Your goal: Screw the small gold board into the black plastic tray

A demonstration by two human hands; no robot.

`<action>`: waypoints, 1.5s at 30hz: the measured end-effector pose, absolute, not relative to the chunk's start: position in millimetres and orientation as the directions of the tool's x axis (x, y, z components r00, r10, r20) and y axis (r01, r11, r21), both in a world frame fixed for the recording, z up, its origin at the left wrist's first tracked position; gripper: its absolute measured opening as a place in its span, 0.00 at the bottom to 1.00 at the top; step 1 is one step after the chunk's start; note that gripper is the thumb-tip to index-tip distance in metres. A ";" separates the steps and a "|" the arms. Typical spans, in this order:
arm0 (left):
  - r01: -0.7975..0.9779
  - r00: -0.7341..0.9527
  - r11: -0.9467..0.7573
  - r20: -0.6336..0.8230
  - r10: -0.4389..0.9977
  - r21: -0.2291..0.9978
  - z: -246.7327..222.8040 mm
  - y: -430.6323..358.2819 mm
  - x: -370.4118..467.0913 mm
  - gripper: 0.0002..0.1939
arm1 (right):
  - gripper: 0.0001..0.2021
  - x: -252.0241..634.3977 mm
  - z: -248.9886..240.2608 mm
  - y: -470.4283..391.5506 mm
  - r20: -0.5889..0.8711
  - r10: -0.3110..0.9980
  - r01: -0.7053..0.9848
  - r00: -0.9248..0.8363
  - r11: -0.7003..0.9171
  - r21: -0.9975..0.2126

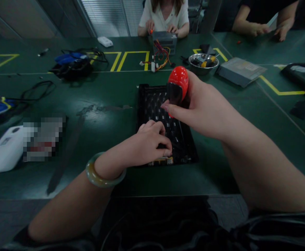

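Worktop (pixel 110 129): dark green, marked with yellow tape outlines on its far part.
Bangle (pixel 100 177): pale green and amber, round the left wrist.
Left hand (pixel 152 143): lies over the near part of the black panel, fingers curled, thumb and forefinger tips close together; whether they pinch anything, I cannot tell.
Black panel (pixel 185 139): flat on the worktop before the person, between the arms, with rows of small pale marks and a gold-coloured strip (pixel 165 161) at its near edge.
Right hand (pixel 199 103): above the panel's far right part, fingers closed round a red-and-black handle (pixel 180 76), whose red end points up.
Near left: white device (pixel 4 148) beside a pixelated item (pixel 45 136).
Farther left: blue item (pixel 72 57) with black cables.
Far right: metal bowl (pixel 203 70) holding yellow-and-black pieces (pixel 207 63), just left of a flat grey case (pixel 241 71).
Far side: person in a white top (pixel 165 15) touching a grey box (pixel 165 41) with coloured wires (pixel 162 60); right of them, person in a dark top (pixel 267 14).
Background: pale blinds (pixel 105 17).
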State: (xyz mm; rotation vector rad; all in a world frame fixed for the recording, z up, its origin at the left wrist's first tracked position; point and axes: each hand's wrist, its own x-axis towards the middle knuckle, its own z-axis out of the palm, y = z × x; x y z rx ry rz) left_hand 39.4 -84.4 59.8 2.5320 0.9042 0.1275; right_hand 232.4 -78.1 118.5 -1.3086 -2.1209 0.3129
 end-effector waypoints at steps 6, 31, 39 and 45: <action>0.568 0.780 -0.670 -0.052 0.624 0.478 59.0 -87.6 40.4 0.08 | 0.22 231.6 119.2 -78.8 0.377 0.874 0.736 -0.306 0.468 -0.488; 0.600 0.774 -0.673 -0.103 0.625 0.433 62.6 -84.3 41.7 0.08 | 0.24 234.9 117.0 -75.5 0.383 0.875 0.719 -0.297 0.469 -0.514; 0.574 0.786 -0.717 -0.018 0.619 0.396 61.9 -89.3 44.2 0.07 | 0.24 234.4 116.9 -76.1 0.387 0.875 0.723 -0.290 0.466 -0.511; 0.572 0.782 -0.704 -0.020 0.623 0.420 60.5 -85.7 45.1 0.07 | 0.20 233.9 116.7 -76.5 0.396 0.871 0.722 -0.292 0.472 -0.506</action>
